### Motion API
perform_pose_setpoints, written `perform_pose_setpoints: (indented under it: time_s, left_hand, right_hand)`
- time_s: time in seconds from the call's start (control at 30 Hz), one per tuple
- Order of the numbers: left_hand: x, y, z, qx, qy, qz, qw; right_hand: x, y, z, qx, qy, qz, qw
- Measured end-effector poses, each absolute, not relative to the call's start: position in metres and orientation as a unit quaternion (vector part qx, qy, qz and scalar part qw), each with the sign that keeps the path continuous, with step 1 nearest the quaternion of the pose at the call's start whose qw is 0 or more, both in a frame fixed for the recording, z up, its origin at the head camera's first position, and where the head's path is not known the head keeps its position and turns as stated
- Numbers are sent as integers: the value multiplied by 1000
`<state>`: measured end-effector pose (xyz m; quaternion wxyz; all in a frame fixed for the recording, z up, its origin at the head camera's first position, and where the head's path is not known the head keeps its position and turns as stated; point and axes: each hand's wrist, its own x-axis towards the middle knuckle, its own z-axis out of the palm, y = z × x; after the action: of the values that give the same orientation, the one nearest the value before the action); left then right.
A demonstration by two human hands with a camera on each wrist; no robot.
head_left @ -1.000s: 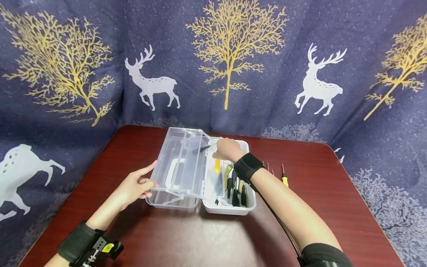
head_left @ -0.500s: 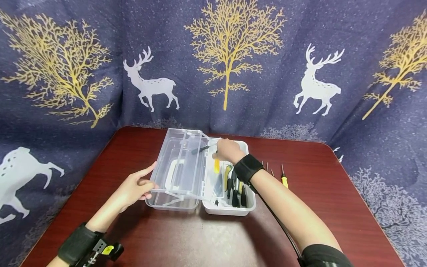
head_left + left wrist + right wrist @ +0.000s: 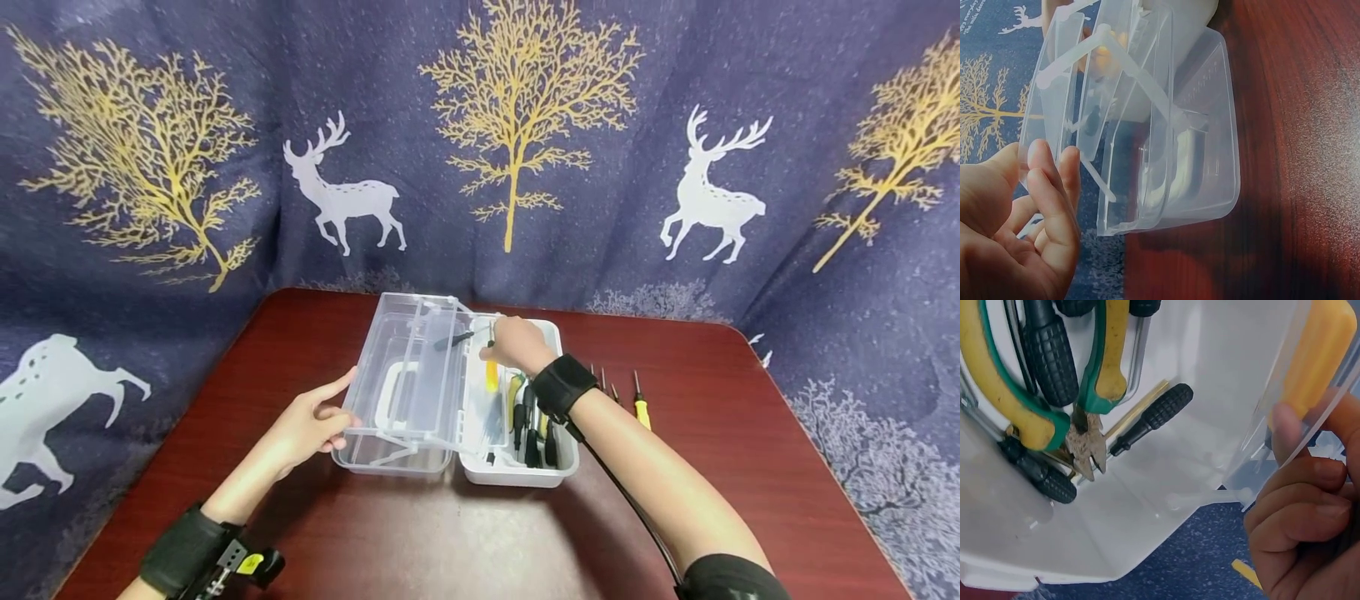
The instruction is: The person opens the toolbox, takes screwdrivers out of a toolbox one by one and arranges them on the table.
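At the dark red bench (image 3: 420, 537), pinches the edge of a clear plastic hinged tray (image 3: 433, 383) with the left hand (image 3: 311, 429) and grips a slim yellow-handled tool (image 3: 491, 375) with the right hand (image 3: 521, 342), over the open white plastic toolbox (image 3: 521, 477).

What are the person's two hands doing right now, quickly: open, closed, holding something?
Left hand: closed, pinching the edge of a clear plastic tray.
Right hand: closed, holding a yellow-handled tool.

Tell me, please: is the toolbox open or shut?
Open: its clear lid lies swung out beside the white base, and pliers show inside that base.
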<state>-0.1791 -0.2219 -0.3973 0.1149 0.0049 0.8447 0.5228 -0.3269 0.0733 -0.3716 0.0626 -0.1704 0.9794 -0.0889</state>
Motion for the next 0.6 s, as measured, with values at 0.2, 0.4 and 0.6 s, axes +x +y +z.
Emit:
perform_pose_setpoints:
  time_s: [0.2, 0.4, 0.6]
  left_hand:
    - [-179, -222, -397, 5, 843, 526, 111]
    - [-180, -221, -398, 3, 843, 525, 113]
    - [-181, -223, -399, 1, 844, 524, 115]
  right_hand:
    - [-329, 78, -376, -164, 976, -124, 68]
    - [-328, 82, -377, -164, 971, -163, 58]
    - [-322, 83, -374, -183, 961, -201, 44]
